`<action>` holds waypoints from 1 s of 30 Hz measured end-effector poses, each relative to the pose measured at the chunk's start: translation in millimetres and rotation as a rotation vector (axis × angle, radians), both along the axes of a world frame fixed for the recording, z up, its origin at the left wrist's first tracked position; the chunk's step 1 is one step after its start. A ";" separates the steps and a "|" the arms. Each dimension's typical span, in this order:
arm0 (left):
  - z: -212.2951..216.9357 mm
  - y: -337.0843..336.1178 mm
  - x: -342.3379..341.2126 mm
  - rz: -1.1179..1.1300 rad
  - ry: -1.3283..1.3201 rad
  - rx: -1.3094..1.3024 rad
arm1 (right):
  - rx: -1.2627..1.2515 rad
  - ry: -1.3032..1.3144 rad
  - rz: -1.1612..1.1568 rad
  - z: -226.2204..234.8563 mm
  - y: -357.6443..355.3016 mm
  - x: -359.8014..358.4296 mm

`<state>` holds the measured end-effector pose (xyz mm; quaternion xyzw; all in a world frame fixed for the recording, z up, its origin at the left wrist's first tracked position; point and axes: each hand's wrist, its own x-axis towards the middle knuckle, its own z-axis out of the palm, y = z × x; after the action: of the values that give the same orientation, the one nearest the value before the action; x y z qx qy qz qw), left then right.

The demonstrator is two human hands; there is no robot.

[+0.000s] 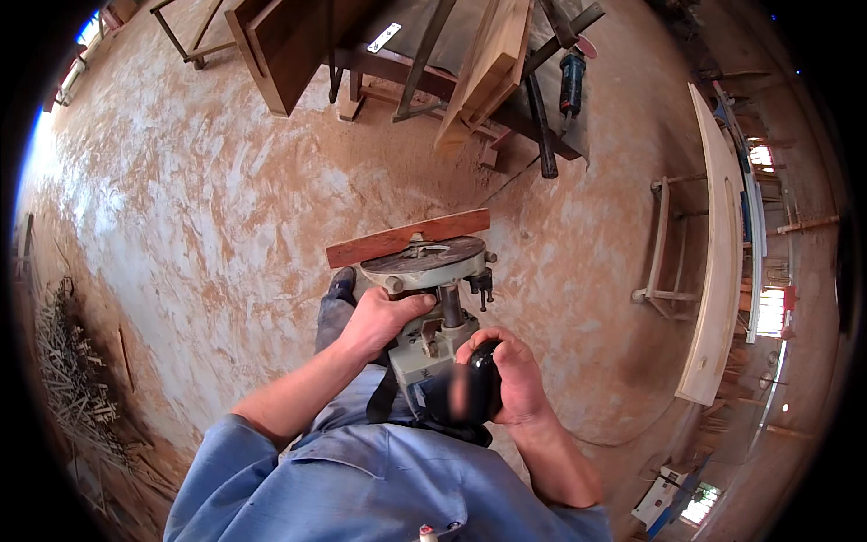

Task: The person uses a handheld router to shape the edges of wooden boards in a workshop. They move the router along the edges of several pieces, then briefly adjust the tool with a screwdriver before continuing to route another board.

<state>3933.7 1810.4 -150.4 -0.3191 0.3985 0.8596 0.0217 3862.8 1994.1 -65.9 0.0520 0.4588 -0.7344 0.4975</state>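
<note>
router point(432, 312) base up, both hands gripping

Both bare forearms extended forward from rolled blue sleeves, elbows bent. Left hand point(377, 321) curled, fingers wrapped, knuckles up. Right hand point(515, 378) closed in a grip, thumb toward the body. Hands near each other, not touching.

Open sawdust floor point(226, 226) left of the router point(424, 298); workbench point(470, 81) beyond, long board point(718, 271) right.
</note>
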 end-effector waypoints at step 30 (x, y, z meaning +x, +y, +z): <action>3.5 28.4 -7.1 -0.082 -0.006 -0.068 | -0.034 -0.099 -0.015 -4.7 36.0 4.6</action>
<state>3926.6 1838.8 -147.0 -0.3058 0.4403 0.8428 0.0472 3867.4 2030.1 -70.5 0.0832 0.4208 -0.7424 0.5147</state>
